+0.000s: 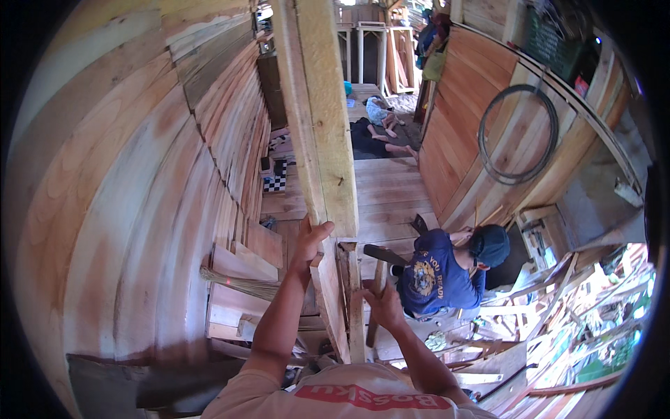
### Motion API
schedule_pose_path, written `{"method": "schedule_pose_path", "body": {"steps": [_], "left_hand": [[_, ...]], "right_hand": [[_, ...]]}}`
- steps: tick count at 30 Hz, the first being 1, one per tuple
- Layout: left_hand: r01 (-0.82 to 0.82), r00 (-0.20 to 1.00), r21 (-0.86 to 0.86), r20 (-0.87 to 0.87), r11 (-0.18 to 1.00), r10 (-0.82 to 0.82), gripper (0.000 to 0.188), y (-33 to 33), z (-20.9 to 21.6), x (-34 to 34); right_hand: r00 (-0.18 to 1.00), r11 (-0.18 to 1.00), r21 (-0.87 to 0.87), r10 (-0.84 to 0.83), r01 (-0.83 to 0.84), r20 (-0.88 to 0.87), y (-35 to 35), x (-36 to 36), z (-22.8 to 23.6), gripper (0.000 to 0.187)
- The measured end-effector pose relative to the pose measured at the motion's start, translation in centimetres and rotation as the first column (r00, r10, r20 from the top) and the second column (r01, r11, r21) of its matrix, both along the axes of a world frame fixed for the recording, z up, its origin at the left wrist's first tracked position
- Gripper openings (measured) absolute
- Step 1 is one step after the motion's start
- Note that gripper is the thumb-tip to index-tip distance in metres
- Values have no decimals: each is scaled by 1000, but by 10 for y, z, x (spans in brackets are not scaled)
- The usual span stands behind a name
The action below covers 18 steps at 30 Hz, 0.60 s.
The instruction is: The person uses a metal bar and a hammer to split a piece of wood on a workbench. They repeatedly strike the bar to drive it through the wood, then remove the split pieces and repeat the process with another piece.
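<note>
A pale wooden beam (pixel 328 126) rises from the middle of the view past its top edge. My left hand (pixel 314 241) is closed round the beam's lower left edge, thumb across its face. Just below the beam's end stand a narrow wooden post (pixel 354 300) and a reddish board (pixel 329 304), side by side. My right hand (pixel 385 306) grips the wooden handle of a hammer (pixel 379 279), close beside the post. The hammer's dark head points up, right of the beam's lower end. Whether beam and post touch is hard to tell.
A co-worker in a dark blue shirt (pixel 436 269) crouches close on the right. Plank walls stand left (pixel 139 209) and right (pixel 481 105); a dark coil (pixel 488 140) hangs on the right one. A broom (pixel 241 283) lies left. People (pixel 373 136) lie on the floor farther back.
</note>
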<state>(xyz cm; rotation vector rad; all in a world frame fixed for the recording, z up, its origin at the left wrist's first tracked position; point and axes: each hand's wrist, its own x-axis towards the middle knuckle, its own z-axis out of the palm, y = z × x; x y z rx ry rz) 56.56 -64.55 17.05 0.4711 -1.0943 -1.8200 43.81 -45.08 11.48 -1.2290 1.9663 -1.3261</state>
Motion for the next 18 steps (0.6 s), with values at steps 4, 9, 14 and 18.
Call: {"method": "schedule_pose_path", "body": {"steps": [4, 9, 14, 18], "left_hand": [[-108, 986, -46, 124, 993, 113, 56, 5, 28, 4], [-166, 980, -140, 91, 976, 180, 53, -5, 32, 10], [-146, 987, -149, 50, 978, 155, 54, -4, 37, 3], [-140, 987, -176, 56, 974, 152, 55, -8, 36, 4]], "right_hand": [[993, 999, -36, 14, -18, -114, -8, -17, 39, 29], [777, 910, -372, -97, -185, -622, -37, 5, 120, 27], [685, 868, -421, -138, -265, -716, -58, 8, 125, 31], [787, 984, -177, -134, 31, -603, -77, 22, 157, 24]]}}
